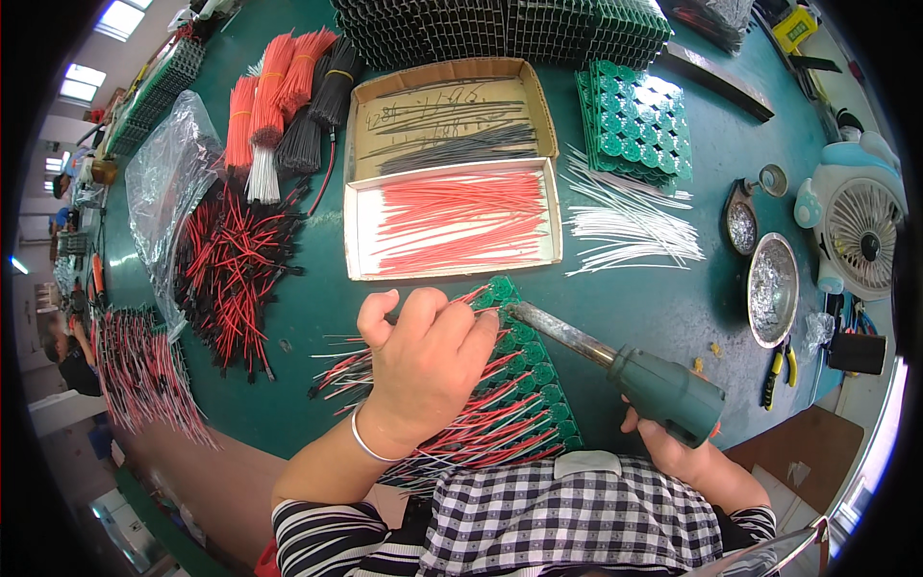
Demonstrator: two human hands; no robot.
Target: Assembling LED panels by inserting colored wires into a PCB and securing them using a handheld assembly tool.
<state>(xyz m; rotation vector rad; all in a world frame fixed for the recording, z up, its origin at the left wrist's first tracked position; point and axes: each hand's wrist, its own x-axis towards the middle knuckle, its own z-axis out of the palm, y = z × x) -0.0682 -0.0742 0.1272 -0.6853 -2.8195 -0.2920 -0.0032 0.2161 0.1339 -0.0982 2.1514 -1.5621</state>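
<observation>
My right hand [668,450] is closed round the green handle of a soldering iron [663,389]. Its metal tip touches or nearly touches the far end of a green circuit board panel [543,370] made of small round boards. My left hand [423,351] lies over that same end, fingers pinched on a red wire [473,296] beside the iron's tip; the fingertips partly hide it. Rows of red, white and black wires [500,423] stick out leftward from the panel, some of them under my left wrist.
Ahead sits a cardboard box [350,231] of red and black wires. White wires [635,231] and stacked green panels [630,125] lie to its right. Farther right are a metal bowl [772,288], pliers [772,375] and a fan [860,231]. A red-black wire pile [236,269] lies left.
</observation>
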